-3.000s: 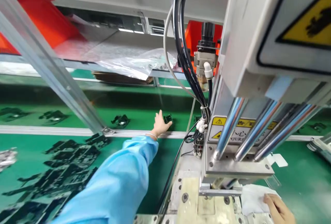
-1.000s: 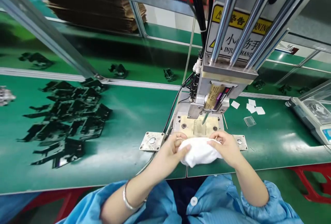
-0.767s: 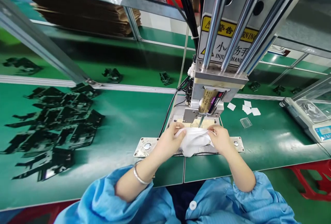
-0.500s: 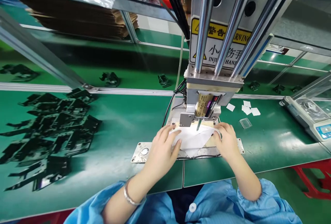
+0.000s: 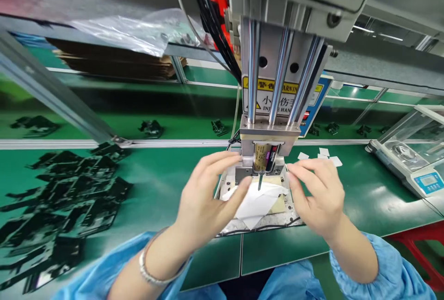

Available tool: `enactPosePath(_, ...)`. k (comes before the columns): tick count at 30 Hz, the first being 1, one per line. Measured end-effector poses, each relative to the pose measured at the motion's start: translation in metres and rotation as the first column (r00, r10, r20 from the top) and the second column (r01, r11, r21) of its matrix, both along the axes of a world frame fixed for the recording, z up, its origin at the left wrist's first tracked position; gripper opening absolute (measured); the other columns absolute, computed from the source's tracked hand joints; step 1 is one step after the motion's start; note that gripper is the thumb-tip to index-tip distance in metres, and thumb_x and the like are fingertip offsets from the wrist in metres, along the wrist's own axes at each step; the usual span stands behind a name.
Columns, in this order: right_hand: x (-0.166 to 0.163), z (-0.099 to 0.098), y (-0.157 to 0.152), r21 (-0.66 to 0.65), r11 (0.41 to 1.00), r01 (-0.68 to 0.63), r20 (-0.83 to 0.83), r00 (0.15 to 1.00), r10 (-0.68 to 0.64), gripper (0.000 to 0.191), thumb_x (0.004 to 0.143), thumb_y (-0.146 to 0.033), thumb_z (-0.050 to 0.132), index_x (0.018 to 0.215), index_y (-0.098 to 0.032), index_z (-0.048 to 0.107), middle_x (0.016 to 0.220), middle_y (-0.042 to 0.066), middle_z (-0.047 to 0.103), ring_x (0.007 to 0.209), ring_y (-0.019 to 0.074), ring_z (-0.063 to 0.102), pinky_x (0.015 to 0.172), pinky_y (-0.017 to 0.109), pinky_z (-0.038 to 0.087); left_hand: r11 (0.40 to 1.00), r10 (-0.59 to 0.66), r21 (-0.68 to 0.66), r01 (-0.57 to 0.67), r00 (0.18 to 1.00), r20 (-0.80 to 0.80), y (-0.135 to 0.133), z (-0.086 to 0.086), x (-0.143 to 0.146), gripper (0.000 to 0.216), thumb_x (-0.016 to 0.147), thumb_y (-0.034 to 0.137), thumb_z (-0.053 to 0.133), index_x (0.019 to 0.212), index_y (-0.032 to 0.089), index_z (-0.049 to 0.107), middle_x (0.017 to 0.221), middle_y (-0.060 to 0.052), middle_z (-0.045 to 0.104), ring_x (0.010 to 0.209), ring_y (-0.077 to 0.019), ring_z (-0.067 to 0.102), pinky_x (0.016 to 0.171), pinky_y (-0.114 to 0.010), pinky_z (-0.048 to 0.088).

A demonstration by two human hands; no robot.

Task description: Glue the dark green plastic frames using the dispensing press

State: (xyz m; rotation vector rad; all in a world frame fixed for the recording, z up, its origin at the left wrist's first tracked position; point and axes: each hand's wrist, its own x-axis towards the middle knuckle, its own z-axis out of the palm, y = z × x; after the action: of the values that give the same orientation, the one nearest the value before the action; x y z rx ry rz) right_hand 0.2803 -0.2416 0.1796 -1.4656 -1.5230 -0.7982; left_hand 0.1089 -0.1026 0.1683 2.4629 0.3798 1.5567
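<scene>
A folded-looking white sheet (image 5: pixel 255 205) lies on the machine's base plate (image 5: pixel 274 220), below the thin dark nozzle (image 5: pixel 260 182). Above that nozzle sits a gold and black cartridge (image 5: pixel 265 157) in the metal head (image 5: pixel 270 131). To the left of the head, my left hand (image 5: pixel 211 198) is raised with thumb and fingers apart, and nothing shows in it. My right hand (image 5: pixel 317 193) hovers on the other side, its fingers bent and parted, with nothing visible between them. Both hands appear clear of the sheet.
Dark plastic parts (image 5: pixel 65 193) are piled on the left of the green bench. Several small white squares (image 5: pixel 323 154) lie behind my right hand. A scale with a clear cover (image 5: pixel 416 161) stands at far right. A metal frame post (image 5: pixel 55 87) slants at left.
Both hands have come off the white sheet and up, spreading to either side of the head. The camera view has tilted upward, showing more of the machine's top.
</scene>
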Motion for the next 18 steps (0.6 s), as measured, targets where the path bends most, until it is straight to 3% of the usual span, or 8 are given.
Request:
enactPosePath(2,-0.005,0.009,0.012,0.01,1.0,0.012,0.038,0.999,-0.013,0.014,0.092,-0.008,0.061,0.102,-0.018,0.062,0.089,0.007,0.065,0.081,0.0199,0.059,0.071,0.035,0.047,1.0,-0.031,0.005,0.031,1.0,0.0,-0.003,0.003,0.012,0.041,0.083,0.019,0.072,0.119,0.018,0.052,0.108,-0.009,0.062,0.103,-0.0207,0.062,0.088,-0.036,0.057)
enactPosePath(6,0.0,0.019,0.025,0.142,0.986,0.087,0.127,0.986,-0.105,0.015,0.089,-0.011,0.067,0.1,-0.018,0.058,0.087,0.006,0.061,0.08,0.0205,0.056,0.07,0.035,0.047,0.994,-0.018,-0.107,0.033,0.991,0.132,-0.001,-0.002,0.026,0.053,0.081,0.02,0.074,0.126,0.019,0.045,0.117,-0.011,0.056,0.111,-0.0229,0.057,0.083,-0.034,0.058)
enactPosePath(9,0.007,0.029,0.026,0.093,0.991,0.092,0.194,0.975,-0.109,0.013,0.091,-0.018,0.067,0.101,-0.02,0.057,0.088,0.006,0.055,0.08,0.021,0.053,0.07,0.035,0.047,0.992,-0.036,-0.12,0.05,0.993,0.111,0.005,0.001,0.03,0.063,0.081,0.021,0.075,0.134,0.021,0.04,0.124,-0.012,0.053,0.113,-0.023,0.057,0.086,-0.035,0.058)
enactPosePath(12,0.009,0.036,0.024,0.12,0.987,0.109,0.172,0.977,-0.129,0.016,0.092,-0.022,0.067,0.1,-0.02,0.054,0.086,0.005,0.052,0.08,0.0207,0.052,0.069,0.034,0.047,0.972,0.003,-0.232,0.032,0.989,0.148,0.003,0.004,0.028,0.052,0.082,0.024,0.073,0.126,0.021,0.045,0.118,-0.01,0.054,0.106,-0.0211,0.059,0.086,-0.035,0.056)
enactPosePath(15,0.01,0.04,0.023,0.106,0.99,0.095,0.054,0.993,-0.101,0.025,0.094,-0.025,0.064,0.114,-0.019,0.051,0.097,0.008,0.054,0.091,0.0237,0.055,0.076,0.038,0.051,0.908,0.098,-0.417,0.035,0.952,0.292,-0.008,-0.01,0.02,0.031,0.084,0.027,0.069,0.107,0.02,0.049,0.104,-0.006,0.052,0.094,-0.0179,0.059,0.082,-0.033,0.054)
enactPosePath(18,0.011,0.048,0.025,0.054,0.996,0.072,0.08,0.994,-0.077,0.036,0.095,-0.025,0.061,0.128,-0.018,0.049,0.115,0.014,0.049,0.107,0.0278,0.052,0.084,0.041,0.051,0.812,0.083,-0.583,0.029,0.983,0.165,-0.022,-0.035,0.011,0.019,0.089,0.032,0.062,0.099,0.021,0.05,0.093,-0.004,0.054,0.084,-0.0167,0.058,0.076,-0.032,0.051)
